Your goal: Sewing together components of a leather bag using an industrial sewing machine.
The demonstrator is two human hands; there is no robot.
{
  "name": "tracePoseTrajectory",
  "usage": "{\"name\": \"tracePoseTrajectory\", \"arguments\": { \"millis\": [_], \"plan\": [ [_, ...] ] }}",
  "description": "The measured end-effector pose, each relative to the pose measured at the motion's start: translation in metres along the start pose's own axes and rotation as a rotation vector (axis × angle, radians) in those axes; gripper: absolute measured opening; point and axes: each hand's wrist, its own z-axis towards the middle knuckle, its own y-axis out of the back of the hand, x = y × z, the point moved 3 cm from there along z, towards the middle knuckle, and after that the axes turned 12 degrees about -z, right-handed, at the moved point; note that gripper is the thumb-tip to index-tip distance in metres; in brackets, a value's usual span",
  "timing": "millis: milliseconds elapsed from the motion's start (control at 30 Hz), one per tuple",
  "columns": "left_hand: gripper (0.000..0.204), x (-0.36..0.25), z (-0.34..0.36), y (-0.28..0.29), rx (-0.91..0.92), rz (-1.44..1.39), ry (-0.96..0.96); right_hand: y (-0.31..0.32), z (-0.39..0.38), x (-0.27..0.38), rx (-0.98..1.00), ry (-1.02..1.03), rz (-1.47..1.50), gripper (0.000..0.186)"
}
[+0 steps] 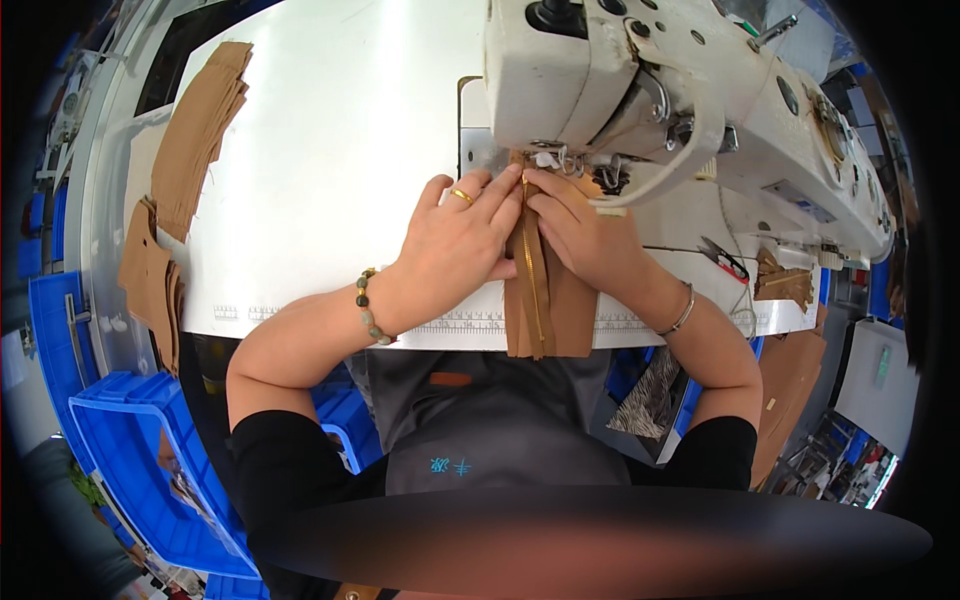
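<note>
A brown panel point(575, 310) with a gold-toothed zipper point(534, 285) along it lies under the head of a white sewing machine point(570, 80) and hangs slightly over the table's front edge. My left hand point(455, 235) grips the zipper's left side, fingertips close to the presser foot and thumb lower down on the strip. From the other side my right hand point(590, 228), fingers bent, holds the zipper and the panel near the same spot. The needle point is hidden behind the machine head and my fingertips.
Stacked brown pieces point(200, 140) lie at the table's left, with more brown pieces point(150, 285) over its edge. Red-handled thread snips point(725, 260) and brown zipper scraps point(782, 280) are at the right. A blue bin point(120, 400) stands lower left. A ruler strip point(450, 325) runs along the front edge.
</note>
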Motion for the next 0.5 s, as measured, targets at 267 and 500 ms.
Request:
{"name": "tracePoseTrajectory", "arguments": {
  "millis": [267, 500],
  "plan": [
    [0.084, -0.002, -0.0004, -0.0007, 0.023, 0.067, 0.007, -0.0015, -0.0034, -0.0034, -0.006, 0.024, 0.048, 0.028],
    [0.085, -0.0026, -0.0024, -0.0014, 0.012, 0.081, 0.005, -0.0013, -0.0014, -0.0063, -0.063, 0.061, 0.119, 0.024]
  ]
}}
